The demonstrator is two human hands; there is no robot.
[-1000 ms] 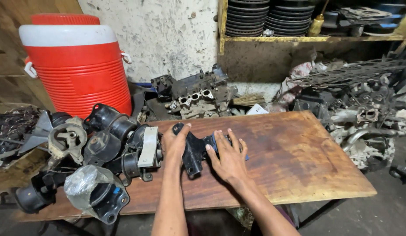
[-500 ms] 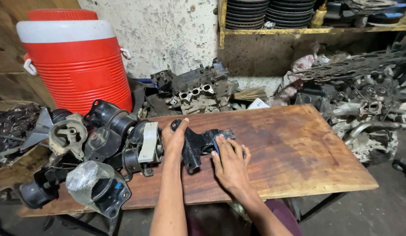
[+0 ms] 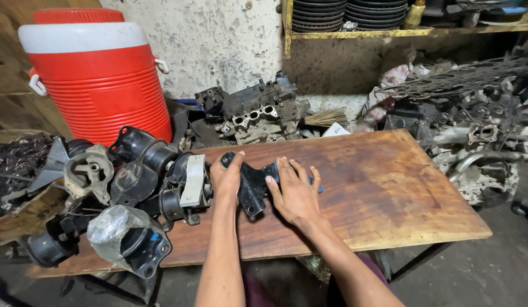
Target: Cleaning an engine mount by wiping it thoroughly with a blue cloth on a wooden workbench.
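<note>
The black bracket (image 3: pixel 252 185) lies between left hand (image 3: pixel 227 179) and right hand (image 3: pixel 295 193).

Both hands, left hand (image 3: pixel 227 179) and right hand (image 3: pixel 296 193), flat against a black metal bracket (image 3: pixel 252 185) on the wooden table (image 3: pixel 389 193).

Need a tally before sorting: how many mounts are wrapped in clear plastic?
1. The plastic-wrapped mount sits at the pile's near edge on the wooden table, left of the left hand. The other mounts I can see look bare; more may be hidden underneath.
</note>
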